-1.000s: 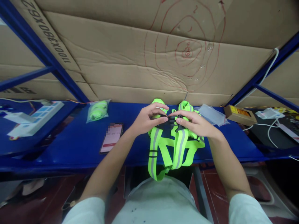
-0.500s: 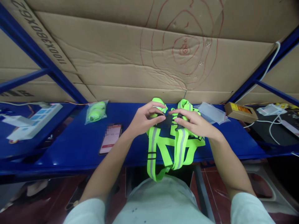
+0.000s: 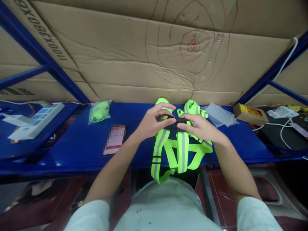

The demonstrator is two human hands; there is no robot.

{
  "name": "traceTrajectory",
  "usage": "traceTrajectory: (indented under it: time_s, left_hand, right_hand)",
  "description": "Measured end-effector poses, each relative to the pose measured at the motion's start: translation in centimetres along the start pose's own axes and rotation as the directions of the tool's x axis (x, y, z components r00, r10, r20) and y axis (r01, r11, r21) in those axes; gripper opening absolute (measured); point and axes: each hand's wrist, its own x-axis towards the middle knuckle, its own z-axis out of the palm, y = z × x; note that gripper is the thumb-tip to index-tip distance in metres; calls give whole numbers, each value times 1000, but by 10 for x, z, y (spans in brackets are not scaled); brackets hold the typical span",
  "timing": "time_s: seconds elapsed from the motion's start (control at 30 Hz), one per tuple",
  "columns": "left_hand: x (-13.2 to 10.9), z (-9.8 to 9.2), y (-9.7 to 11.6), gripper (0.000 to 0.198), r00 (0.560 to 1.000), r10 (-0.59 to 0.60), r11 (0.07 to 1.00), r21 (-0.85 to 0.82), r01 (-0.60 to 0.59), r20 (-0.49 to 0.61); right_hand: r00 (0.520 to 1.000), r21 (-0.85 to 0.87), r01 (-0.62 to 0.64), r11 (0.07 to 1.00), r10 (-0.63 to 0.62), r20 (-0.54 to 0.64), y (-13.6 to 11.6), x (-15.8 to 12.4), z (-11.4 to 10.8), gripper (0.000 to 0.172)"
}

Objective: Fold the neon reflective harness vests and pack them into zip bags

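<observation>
Above blue tabletop (image 3: 74, 144), beside cardboard (image 3: 108, 48), left fingers (image 3: 167, 123) and right fingers (image 3: 186, 127) around black buckle (image 3: 178, 121)

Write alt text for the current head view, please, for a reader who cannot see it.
A person's left hand and right hand hold black buckle parts on grey-striped neon yellow-green straps at a blue table. A phone and bagged neon bundle lie left; plastic bags and a cardboard box lie right.
</observation>
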Motion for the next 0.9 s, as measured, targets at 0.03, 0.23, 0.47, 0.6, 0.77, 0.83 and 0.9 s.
traceTrajectory:
  time_s: [0.03,0.23,0.47,0.6,0.77,0.83,0.9]
  left_hand:
    - [0,-1,0,44,999,32,999,28,-32,2]
    - [-13,6,8,99,976,214,956,-213,-199,47]
    - [-18,36,40,95,987,121,970,-196,-141,-110]
    - [-12,59,36,69,998,27,988,-153,-35,-59]
    - [-16,67,16,35,961,-273,918,-314,243,-53]
    - [-20,53,3,33,915,-381,812,-426,399,131]
    - [-26,38,-14,38,824,-448,677,-470,567,348]
  right_hand:
    - [1000,1,-13,1000,13,-22,-4,0,-4,35]
    - [975,659,-140,739,219,-38,-46,4,-19,35]
    - [915,896,-3,445,363,-177,-104,24,-18,22]
    - [871,836,86,542,367,-328,-112,31,-9,27]
    - [838,761,55,646,385,-387,-74,43,-14,30]
    - [857,773,-48,633,424,-294,-48,44,-22,27]
    - [870,782,-148,605,456,-189,-21,43,-26,23]
